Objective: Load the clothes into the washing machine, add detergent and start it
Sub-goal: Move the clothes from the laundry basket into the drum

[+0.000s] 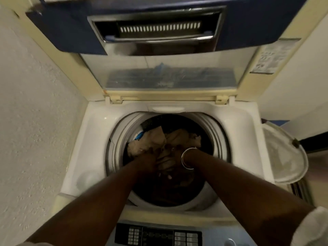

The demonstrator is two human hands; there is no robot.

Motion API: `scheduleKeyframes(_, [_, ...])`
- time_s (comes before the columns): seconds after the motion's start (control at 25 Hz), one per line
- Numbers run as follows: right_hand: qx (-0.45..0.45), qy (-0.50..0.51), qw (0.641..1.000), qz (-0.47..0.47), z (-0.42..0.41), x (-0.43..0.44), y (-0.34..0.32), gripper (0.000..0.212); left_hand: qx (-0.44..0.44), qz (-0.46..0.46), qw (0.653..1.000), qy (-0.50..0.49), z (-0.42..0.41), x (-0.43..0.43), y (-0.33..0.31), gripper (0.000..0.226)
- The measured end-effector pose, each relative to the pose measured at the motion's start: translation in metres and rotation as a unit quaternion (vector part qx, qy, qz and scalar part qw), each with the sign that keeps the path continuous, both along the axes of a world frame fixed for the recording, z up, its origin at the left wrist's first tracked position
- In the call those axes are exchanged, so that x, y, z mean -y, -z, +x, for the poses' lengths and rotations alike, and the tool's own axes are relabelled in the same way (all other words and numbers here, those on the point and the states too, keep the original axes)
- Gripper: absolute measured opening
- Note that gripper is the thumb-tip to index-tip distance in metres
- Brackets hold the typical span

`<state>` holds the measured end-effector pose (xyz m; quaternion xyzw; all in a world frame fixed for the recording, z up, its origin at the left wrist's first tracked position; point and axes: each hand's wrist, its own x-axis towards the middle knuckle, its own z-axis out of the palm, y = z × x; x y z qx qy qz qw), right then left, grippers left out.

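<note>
- Clothes (156, 139), mostly tan cloth, lie heaped in the drum (209, 132) of a top-loading washing machine (85, 139), seen from above with its lid (170, 80) raised upright at the back.
- Both arms reach down into the drum. The left hand (148, 158) and right hand (177, 155) meet over the heap, each grip curled onto a bunched fold of cloth. The light is dim, so how tightly is unclear.
- Loading looks under way or nearly finished. No detergent is visible, and the control panel (158, 235) at the near edge is untouched, so adding detergent and starting likely remain.
- A wall (35, 121) stands close on the left and a pale round basket (284, 157) sits just beside the machine on the right. The drum's round rim leaves the arms little sideways room.
</note>
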<state>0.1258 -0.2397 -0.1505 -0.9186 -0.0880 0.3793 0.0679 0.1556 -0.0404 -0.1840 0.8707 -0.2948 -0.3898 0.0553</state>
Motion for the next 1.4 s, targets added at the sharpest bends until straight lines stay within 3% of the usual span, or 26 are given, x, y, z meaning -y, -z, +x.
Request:
scheduleKeyframes(0.16, [0.013,0.055,0.997,0.057,-0.018,0.014,-0.048,0.071,0.053,-0.074,0.993,-0.076,-0.026,0.020,-0.059,0.076])
scheduleKeyframes(0.36, [0.068,0.027,0.990,0.118,-0.054,0.046,-0.110,0.098,0.116,-0.096,0.980,-0.128,-0.055,0.064,-0.102,0.068])
scheduleKeyframes(0.64, [0.206,0.037,0.965,0.160,-0.115,0.139,-0.193,0.085,0.254,-0.170,0.941,-0.142,-0.122,0.155,-0.223,0.034])
scheduleKeyframes(0.76, [0.251,0.046,0.958,0.131,-0.143,0.194,-0.218,0.086,0.281,-0.182,0.934,-0.122,-0.143,0.199,-0.251,0.042])
scheduleKeyframes(0.92, [0.246,0.060,0.963,0.091,-0.169,0.255,-0.238,0.087,0.279,-0.167,0.937,-0.124,-0.171,0.270,-0.264,0.057])
scheduleKeyframes(1.12, [0.198,0.108,0.972,0.064,-0.182,0.326,-0.236,0.078,0.237,-0.173,0.953,-0.068,-0.174,0.349,-0.254,0.060])
scheduleKeyframes(1.28, [0.175,0.127,0.975,0.056,-0.170,0.377,-0.197,0.085,0.179,-0.173,0.966,-0.067,-0.153,0.399,-0.211,0.061])
scheduleKeyframes(1.4, [0.145,0.148,0.977,0.050,-0.147,0.419,-0.149,0.078,0.132,-0.159,0.976,-0.070,-0.128,0.432,-0.165,0.055])
